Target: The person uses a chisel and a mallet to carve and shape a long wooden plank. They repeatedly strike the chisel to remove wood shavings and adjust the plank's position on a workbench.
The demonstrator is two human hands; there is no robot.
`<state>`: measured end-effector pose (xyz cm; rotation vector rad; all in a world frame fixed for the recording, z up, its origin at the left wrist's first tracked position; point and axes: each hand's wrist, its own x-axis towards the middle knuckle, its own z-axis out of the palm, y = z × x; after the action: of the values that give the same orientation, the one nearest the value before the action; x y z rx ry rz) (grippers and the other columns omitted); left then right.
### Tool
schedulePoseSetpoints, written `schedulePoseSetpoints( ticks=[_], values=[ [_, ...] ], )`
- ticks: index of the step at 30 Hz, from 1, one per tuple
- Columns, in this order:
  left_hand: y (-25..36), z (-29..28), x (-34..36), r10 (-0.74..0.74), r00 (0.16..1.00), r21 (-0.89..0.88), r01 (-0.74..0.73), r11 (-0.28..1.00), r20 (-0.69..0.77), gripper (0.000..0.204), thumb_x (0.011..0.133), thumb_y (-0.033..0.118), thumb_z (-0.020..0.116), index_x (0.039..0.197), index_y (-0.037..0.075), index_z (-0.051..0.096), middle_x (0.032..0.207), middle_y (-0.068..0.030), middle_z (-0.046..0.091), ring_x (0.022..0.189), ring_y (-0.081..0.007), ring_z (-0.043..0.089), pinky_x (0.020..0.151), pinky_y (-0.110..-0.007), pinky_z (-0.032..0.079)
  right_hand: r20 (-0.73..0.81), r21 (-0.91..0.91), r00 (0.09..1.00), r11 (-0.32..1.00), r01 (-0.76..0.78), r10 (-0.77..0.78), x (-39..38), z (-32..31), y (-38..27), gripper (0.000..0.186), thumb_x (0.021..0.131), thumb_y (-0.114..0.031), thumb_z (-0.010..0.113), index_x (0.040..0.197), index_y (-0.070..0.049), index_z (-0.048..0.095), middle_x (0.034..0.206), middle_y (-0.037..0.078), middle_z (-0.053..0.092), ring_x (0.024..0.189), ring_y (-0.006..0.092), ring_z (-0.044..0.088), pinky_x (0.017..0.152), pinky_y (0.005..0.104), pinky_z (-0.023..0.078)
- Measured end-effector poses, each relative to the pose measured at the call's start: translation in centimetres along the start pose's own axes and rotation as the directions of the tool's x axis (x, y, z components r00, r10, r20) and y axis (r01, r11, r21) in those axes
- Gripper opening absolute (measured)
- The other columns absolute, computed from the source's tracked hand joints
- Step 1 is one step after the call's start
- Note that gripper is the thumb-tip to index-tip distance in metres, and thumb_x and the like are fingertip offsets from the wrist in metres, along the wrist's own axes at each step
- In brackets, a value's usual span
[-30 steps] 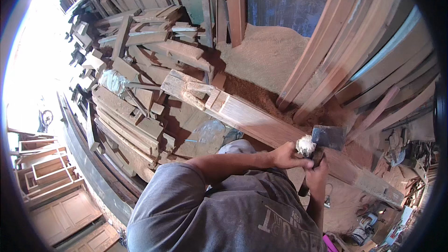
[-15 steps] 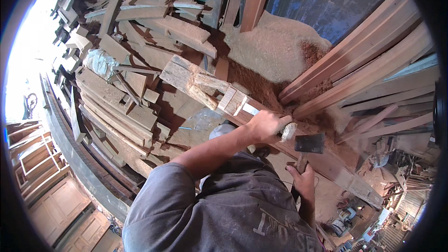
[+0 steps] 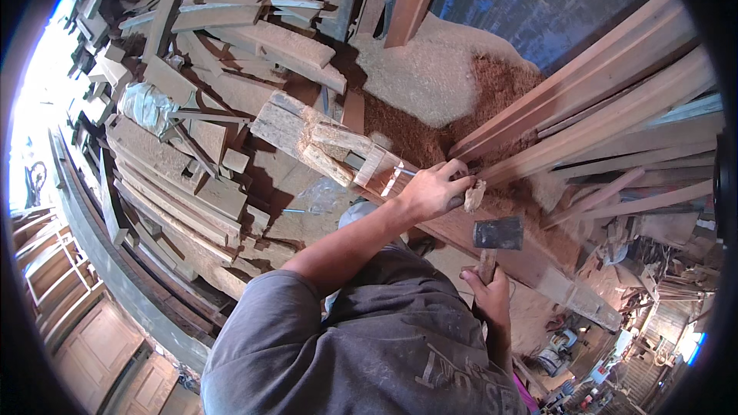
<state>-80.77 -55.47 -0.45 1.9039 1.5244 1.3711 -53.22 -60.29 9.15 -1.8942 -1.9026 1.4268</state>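
A large pile of boards [image 3: 184, 184] fills the left and upper left of the frame, its pieces stacked at uneven angles. The person's grey shirt [image 3: 361, 330] takes up the lower centre. At the upper right stands a dark bluish panel [image 3: 530, 11], with long reddish-brown planks [image 3: 584, 77] leaning across in front of it. Sawdust [image 3: 430, 69] is heaped at the upper centre, pale on top and redder toward the planks.

A long timber [image 3: 538, 261] runs diagonally from the centre toward the lower right. Near its upper-left end, around the middle of the frame, is a small pale patch.

The left hand [image 3: 434, 190] is over the timber near the centre, closed around a chisel; the right hand [image 3: 492, 296], below and to the right, grips a mallet by its handle. The mallet [image 3: 498, 234] has a dark, blocky head, near the chisel but apart from it. The chisel [image 3: 474, 197] has a ragged, pale handle end, and its blade points toward the patch; whether the tip touches the wood cannot be told.
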Motion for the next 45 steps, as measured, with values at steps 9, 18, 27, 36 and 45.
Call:
schedulePoseSetpoints(
  ticks=[9, 18, 27, 36, 45],
  values=[
    [-0.5, 3.1, -0.2, -0.116, 0.965, -0.01, 0.117, 0.993, -0.237, 0.032, 0.077, 0.019, 0.073, 0.104, 0.005, 0.062, 0.082, -0.013, 0.067, 0.082, -0.0345, 0.07, 0.072, -0.045, 0.057, 0.025, -0.02, 0.999, 0.999, 0.027, -0.027, 0.6, -1.3, -1.6, 0.037, 0.087, -0.022, 0.083, 0.105, 0.003, 0.063, 0.092, 0.012, 0.075, 0.087, 0.019, 0.07, 0.082, 0.0344, 0.054],
    [-1.1, 3.1, -0.7, -0.235, 0.963, 0.034, 0.241, 0.97, -0.129, 0.025, 0.073, 0.025, 0.076, 0.084, 0.008, 0.062, 0.079, -0.0121, 0.066, 0.076, -0.0353, 0.068, 0.068, -0.046, 0.055, -0.038, 0.067, 0.947, 0.944, 0.322, -0.32, 0.7, -4.7, -5.7, 0.023, 0.1, -0.016, 0.07, 0.105, 0.002, 0.057, 0.081, 0.009, 0.069, 0.076, 0.0182, 0.073, 0.072, 0.0322, 0.057],
    [-0.6, 1.9, -0.2, -0.258, 0.96, -0.056, 0.253, 0.966, -0.111, 0.03, 0.069, 0.026, 0.081, 0.082, 0.007, 0.062, 0.079, -0.015, 0.065, 0.076, -0.0387, 0.068, 0.066, -0.047, 0.054, -0.184, -0.542, 0.851, 0.773, 0.33, -0.492, 6.0, 2.7, -6.1, 0.026, 0.099, -0.025, 0.07, 0.098, 0.0, 0.065, 0.079, 0.014, 0.07, 0.077, 0.0279, 0.072, 0.068, 0.0457, 0.055],
    [-0.2, 2.4, -2.9, -0.264, 0.955, 0.033, 0.271, 0.962, -0.137, 0.026, 0.073, 0.026, 0.077, 0.082, 0.008, 0.061, 0.079, -0.0148, 0.066, 0.075, -0.0374, 0.069, 0.066, -0.047, 0.054, -0.255, 0.33, 0.822, 0.753, 0.569, -0.509, 3.1, -2.8, -7.4, 0.029, 0.108, -0.031, 0.056, 0.098, -0.004, 0.058, 0.064, 0.003, 0.055, 0.057, 0.0095, 0.056, 0.052, 0.0242, 0.045],
    [0.4, 2.0, -3.3, -0.202, 0.97, 0.022, 0.206, 0.978, -0.134, 0.03, 0.065, 0.02, 0.083, 0.08, 0.007, 0.06, 0.076, -0.0144, 0.064, 0.073, -0.0383, 0.067, 0.065, -0.047, 0.053, -0.177, -0.184, 0.888, 0.9, 0.394, -0.425, 4.2, 1.4, -4.5, 0.045, 0.1, -0.041, 0.069, 0.096, 0.004, 0.065, 0.073, 0.016, 0.066, 0.061, 0.0237, 0.065, 0.058, 0.0409, 0.052]
  ],
)
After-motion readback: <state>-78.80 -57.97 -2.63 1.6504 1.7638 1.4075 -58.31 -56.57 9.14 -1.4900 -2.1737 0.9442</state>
